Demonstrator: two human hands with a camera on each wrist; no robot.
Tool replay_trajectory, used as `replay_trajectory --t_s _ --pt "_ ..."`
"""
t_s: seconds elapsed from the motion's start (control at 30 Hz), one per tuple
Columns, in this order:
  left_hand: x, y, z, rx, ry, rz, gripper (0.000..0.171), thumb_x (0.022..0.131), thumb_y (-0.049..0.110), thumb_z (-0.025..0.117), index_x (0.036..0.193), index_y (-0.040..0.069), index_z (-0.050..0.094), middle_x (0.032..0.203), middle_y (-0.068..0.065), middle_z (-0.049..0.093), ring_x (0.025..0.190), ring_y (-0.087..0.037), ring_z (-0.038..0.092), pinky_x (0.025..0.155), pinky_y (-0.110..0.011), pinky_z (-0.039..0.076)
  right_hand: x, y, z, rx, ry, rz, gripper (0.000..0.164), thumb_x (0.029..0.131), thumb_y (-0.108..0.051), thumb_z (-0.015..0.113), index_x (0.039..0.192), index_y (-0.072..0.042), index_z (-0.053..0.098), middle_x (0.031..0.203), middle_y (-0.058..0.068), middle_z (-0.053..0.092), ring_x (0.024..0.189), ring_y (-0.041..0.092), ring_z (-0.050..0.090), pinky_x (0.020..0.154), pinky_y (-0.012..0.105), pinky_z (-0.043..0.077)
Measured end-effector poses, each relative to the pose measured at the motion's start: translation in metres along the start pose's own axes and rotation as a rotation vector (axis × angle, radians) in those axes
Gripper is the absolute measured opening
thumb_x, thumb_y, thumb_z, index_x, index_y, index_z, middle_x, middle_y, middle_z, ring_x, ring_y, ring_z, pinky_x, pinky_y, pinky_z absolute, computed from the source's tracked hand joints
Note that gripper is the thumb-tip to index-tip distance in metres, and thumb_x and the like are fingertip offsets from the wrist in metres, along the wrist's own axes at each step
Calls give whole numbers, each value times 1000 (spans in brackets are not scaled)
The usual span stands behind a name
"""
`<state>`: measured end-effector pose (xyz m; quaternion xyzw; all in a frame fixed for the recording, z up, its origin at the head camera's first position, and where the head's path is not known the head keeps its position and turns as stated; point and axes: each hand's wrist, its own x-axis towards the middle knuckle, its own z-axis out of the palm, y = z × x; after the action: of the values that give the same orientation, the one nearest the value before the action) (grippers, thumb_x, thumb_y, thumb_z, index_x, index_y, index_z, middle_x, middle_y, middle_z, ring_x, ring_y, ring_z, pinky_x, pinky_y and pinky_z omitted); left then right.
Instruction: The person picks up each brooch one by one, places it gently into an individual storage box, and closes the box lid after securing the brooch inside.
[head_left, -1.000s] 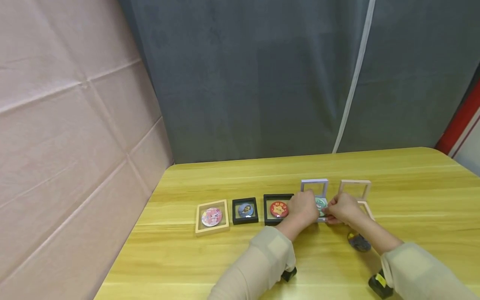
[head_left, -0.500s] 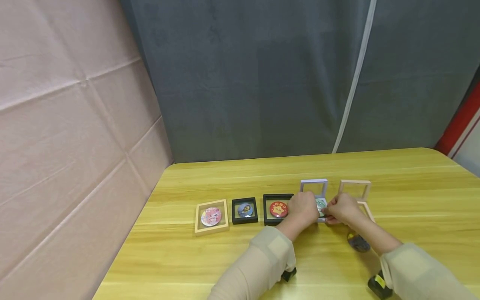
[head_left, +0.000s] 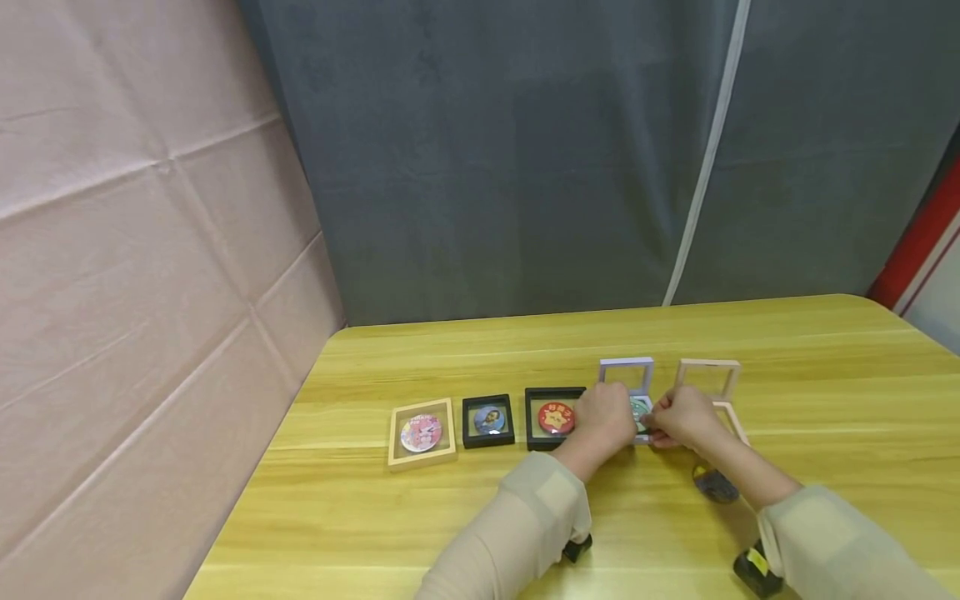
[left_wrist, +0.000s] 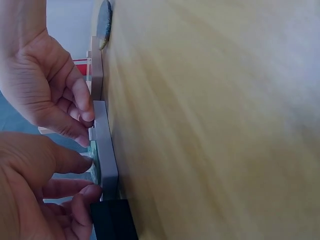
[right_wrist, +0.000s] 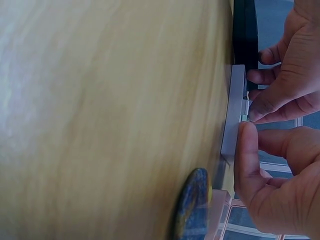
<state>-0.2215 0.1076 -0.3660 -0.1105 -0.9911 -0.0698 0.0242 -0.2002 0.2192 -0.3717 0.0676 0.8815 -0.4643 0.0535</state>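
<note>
A display frame with a lavender rim (head_left: pixel 627 362) stands with its lid raised, and a round green badge (head_left: pixel 640 410) lies in its base. My left hand (head_left: pixel 606 414) holds the badge from the left; in the left wrist view its thumb is on the badge (left_wrist: pixel 95 165) and its other fingers are curled near the frame's side. From the right, my right hand (head_left: pixel 688 415) pinches the badge edge between thumb and forefinger. The fingers hide much of the badge in the right wrist view, where only a green sliver (right_wrist: pixel 244 118) shows above the lavender base (right_wrist: pixel 233 110).
Left of the hands lie a black frame (head_left: pixel 533 423) with a red star badge, a smaller black frame (head_left: pixel 468 423) with a blue badge, and a cream frame (head_left: pixel 394 442) with a pink badge. A raised cream frame (head_left: pixel 707 362) and dark badge (head_left: pixel 715 484) are to the right.
Both hands stay at the lavender frame with the green badge, with only slight finger movement. The frames on the table have not moved.
</note>
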Motion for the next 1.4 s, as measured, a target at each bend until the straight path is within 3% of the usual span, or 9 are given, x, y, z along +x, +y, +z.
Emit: replay_trajectory --t_s 0.2,0.37,0.53,0.67,0.73,0.87,1.0,1.23,1.4 --pt "0 0 1 58 31 23 12 72 26 70 67 20 60 67 5 59 56 -10 53 42 -27 39 -1 -3 0 11 -2 -28 11 76 7 61 74 10 51 67 15 60 52 18 62 52 28 52" --pt "1 -4 0 51 67 27 13 68 24 71 65 22 59 67 6 59 58 -10 54 45 -27 39 -6 -4 -4 -79 3 -70 16 73 5 64 82 13 52 70 15 60 53 17 62 51 28 52" --pt "1 -13 -6 -37 133 15 13 71 23 68 64 20 58 61 5 55 55 -10 51 44 -27 36 -12 -6 -9 -174 -9 -99 17 67 7 60 81 11 51 68 12 54 51 13 56 49 27 50" --pt "2 -20 -13 -164 213 -17 16 77 24 65 86 13 59 62 2 51 51 -13 49 42 -27 33 -14 -7 -10 -273 -19 -104 30 61 7 63 89 16 54 67 11 54 49 12 52 47 26 46" --pt "3 -24 -16 -233 239 -34 28 78 26 64 99 11 54 65 1 50 50 -14 49 42 -28 33 -15 -7 -7 -313 -11 -107 26 59 6 68 81 12 56 61 8 55 47 12 50 45 25 44" --pt "5 -28 -21 -309 202 -45 43 80 27 62 116 13 44 72 -1 52 51 -15 47 43 -29 34 -15 -5 -1 -331 9 -108 26 58 1 75 60 0 50 51 2 52 43 10 52 44 25 46" --pt "6 -29 -22 -332 113 -2 57 80 26 61 131 17 38 72 -1 54 51 -14 45 44 -28 35 -14 -3 2 -302 3 -88 25 59 -3 79 67 5 56 55 5 57 42 10 55 44 24 48" --pt "7 -32 -21 -369 44 61 52 81 30 62 127 15 45 96 -4 63 65 -13 52 52 -27 40 -13 -1 4 -303 13 -95 24 60 -4 78 71 7 59 54 4 58 43 10 56 44 24 47" --pt "8 -35 -21 -489 24 111 48 81 23 62 124 9 47 83 -3 59 61 -13 47 52 -24 39 -13 0 4 -309 17 -107 23 62 -5 78 69 5 59 52 3 57 43 11 55 44 25 47"
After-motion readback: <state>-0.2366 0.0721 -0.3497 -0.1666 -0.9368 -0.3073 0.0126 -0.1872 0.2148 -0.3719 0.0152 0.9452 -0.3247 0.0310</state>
